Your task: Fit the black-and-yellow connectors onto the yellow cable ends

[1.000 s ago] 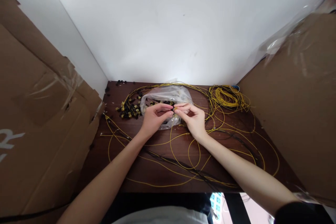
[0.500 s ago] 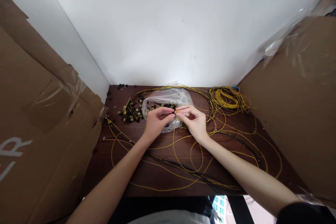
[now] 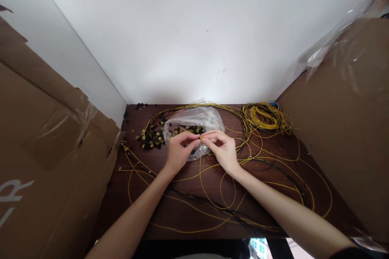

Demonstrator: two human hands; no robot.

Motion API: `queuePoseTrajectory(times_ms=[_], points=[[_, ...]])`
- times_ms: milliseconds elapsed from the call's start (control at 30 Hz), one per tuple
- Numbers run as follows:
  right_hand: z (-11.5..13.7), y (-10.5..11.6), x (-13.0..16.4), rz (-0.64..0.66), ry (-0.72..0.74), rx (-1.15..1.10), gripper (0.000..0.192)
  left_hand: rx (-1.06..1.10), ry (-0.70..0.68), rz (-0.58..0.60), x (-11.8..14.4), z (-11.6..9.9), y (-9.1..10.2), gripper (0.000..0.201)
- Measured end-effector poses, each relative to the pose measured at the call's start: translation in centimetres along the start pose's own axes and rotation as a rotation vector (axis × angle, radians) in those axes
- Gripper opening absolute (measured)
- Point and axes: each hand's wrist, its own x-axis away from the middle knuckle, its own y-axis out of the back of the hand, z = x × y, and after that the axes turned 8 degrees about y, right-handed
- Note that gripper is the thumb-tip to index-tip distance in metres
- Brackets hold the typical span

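Note:
My left hand (image 3: 178, 152) and my right hand (image 3: 223, 150) meet over a clear plastic bag (image 3: 182, 118), thumbs and fingertips pinched together. Between the fingertips is a small yellow-and-black connector (image 3: 201, 138), mostly covered, so its exact shape is hidden. A thin yellow wire (image 3: 200, 166) hangs from that spot and loops down onto the table. Inside the bag, just behind my fingers, lie several small black-and-yellow connectors (image 3: 194, 129). To the left of the bag is a pile of similar connectors (image 3: 152, 139) with wires attached.
A coil of yellow wire (image 3: 263, 117) lies at the back right of the brown table (image 3: 182, 178). Loose yellow and black wires cross the tabletop beneath my forearms. Cardboard (image 3: 60, 149) stands on the left, more cardboard (image 3: 343, 129) on the right, and a white wall (image 3: 194, 32) behind.
The whole scene sits slightly lower in the picture. My fingertips have drawn closer together around the connector; both hands stay over the bag.

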Motion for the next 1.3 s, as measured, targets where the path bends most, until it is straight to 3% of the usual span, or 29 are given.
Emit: queuePoseTrajectory(times_ms=[300, 467, 800, 1033, 1300], points=[[-0.5, -0.7, 0.3, -0.039, -0.117, -0.062, 0.006, -0.165, -0.163, -0.047, -0.1, -0.4, 0.3, 0.004], [-0.6, -0.9, 0.2, -0.017, -0.139, -0.061, 0.007, -0.207, -0.221, -0.014, -0.4, -0.4, 0.4, 0.007], [0.2, -0.7, 0.3, 0.014, -0.041, -0.015, 0.008, -0.354, -0.359, 0.056, -0.1, -1.6, 1.4, 0.021], [0.7, 0.1, 0.2, 0.070, 0.001, 0.050, 0.008, -0.364, -0.393, 0.139, 0.0, -1.6, 1.7, 0.024], [-0.1, -0.2, 0.6, -0.009, -0.159, -0.139, 0.014, -0.422, -0.359, 0.159, -0.2, -1.8, 2.2, 0.011]])
